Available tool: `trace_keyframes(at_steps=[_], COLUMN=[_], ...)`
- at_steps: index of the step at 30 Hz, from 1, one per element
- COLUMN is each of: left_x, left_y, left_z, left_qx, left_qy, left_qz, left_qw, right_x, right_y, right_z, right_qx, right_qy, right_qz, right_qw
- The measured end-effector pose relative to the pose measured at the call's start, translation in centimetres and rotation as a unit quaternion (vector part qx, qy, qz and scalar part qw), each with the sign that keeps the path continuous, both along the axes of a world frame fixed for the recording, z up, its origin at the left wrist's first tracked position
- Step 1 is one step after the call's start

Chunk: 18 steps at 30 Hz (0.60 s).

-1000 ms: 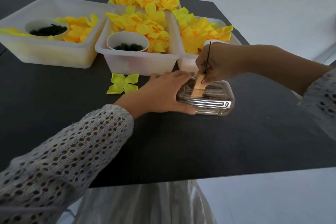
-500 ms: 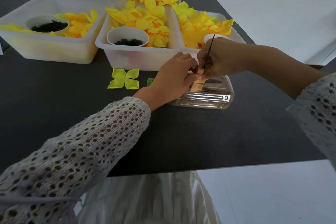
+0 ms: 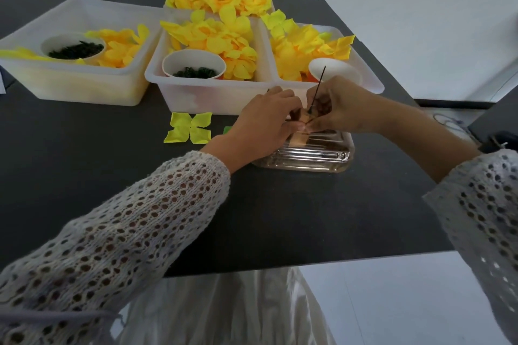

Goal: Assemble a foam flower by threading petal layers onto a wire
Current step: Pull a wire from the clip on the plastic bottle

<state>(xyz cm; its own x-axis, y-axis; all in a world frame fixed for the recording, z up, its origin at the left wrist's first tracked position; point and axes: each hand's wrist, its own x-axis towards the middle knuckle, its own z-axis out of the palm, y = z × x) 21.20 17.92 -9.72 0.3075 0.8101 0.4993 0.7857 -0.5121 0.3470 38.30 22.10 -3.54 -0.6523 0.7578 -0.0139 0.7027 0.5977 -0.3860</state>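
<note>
left hand (image 3: 266, 120) now curled at wire (image 3: 318, 87) | right hand (image 3: 340, 112) still pinching it

Both arms in loose open-knit sleeves, pale grey-white crochet mesh with rows of round holes: left sleeve (image 3: 134, 221), right sleeve (image 3: 482, 199). Cuffs end short of wrists. White pleated garment (image 3: 224, 308) below.

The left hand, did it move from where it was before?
Yes. The left hand lifted off the near edge of the clear plastic tray and moved away from the person, toward the right hand pinching the wire.
</note>
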Motion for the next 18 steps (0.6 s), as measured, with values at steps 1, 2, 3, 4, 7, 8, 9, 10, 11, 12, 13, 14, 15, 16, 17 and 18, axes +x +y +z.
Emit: trace_keyframes(at_steps=[1,2,3,4,7,8,9,10,11,12,13,14,15,16,17,18], left_x=[-0.1,-0.1,-0.2,-0.3,-0.7,-1.0,-1.5,-2.3,-3.4,-4.7,-6.3,-8.0,-9.9,-11.8,-13.8,-15.8], left_y=[0.0,0.0,0.0,0.0,0.3,0.4,0.3,0.1,-0.3,-0.7,-1.2,-1.8,-2.5,-3.2,-3.9,-4.4], left_z=[-0.1,-0.1,0.0,0.2,1.0,1.3,1.6,1.8,2.2,2.5,2.8,3.2,3.5,3.9,4.2,4.7], left_qx=[0.011,0.020,0.025,0.022,-0.038,-0.068,-0.101,-0.129,-0.143,-0.144,-0.141,-0.137,-0.132,-0.123,-0.112,-0.100], left_qy=[0.010,0.020,0.026,0.030,0.025,0.021,0.006,-0.022,-0.059,-0.097,-0.132,-0.160,-0.179,-0.189,-0.193,-0.191], left_qz=[0.006,0.009,0.013,0.017,0.013,-0.005,-0.028,-0.049,-0.060,-0.060,-0.051,-0.039,-0.028,-0.016,-0.002,0.013], left_qw=[1.000,1.000,0.999,0.999,0.999,0.997,0.994,0.990,0.986,0.983,0.980,0.977,0.975,0.974,0.975,0.976], right_x=[0.1,0.1,0.0,-0.1,-0.3,0.0,0.5,1.2,1.9,2.5,2.7,2.6,1.8,0.6,-1.2,-3.1], right_y=[0.0,0.0,-0.1,-0.2,-0.3,-0.2,-0.2,-0.3,-0.6,-1.2,-2.3,-3.9,-5.8,-7.8,-9.8,-11.3], right_z=[-0.1,-0.1,-0.1,-0.1,0.2,0.4,0.8,1.3,1.9,2.5,3.1,3.5,3.9,4.1,4.5,4.6], right_qx=[-0.002,-0.003,-0.001,0.007,0.006,-0.016,-0.042,-0.060,-0.063,-0.058,-0.061,-0.080,-0.118,-0.161,-0.207,-0.245], right_qy=[0.000,0.000,-0.004,-0.015,-0.038,-0.033,-0.032,-0.040,-0.071,-0.125,-0.185,-0.232,-0.260,-0.274,-0.285,-0.284], right_qz=[-0.002,-0.007,-0.011,-0.014,-0.027,-0.041,-0.062,-0.084,-0.101,-0.108,-0.105,-0.093,-0.076,-0.050,-0.019,0.014], right_qw=[1.000,1.000,1.000,1.000,0.999,0.998,0.997,0.994,0.990,0.985,0.975,0.965,0.955,0.947,0.936,0.927])
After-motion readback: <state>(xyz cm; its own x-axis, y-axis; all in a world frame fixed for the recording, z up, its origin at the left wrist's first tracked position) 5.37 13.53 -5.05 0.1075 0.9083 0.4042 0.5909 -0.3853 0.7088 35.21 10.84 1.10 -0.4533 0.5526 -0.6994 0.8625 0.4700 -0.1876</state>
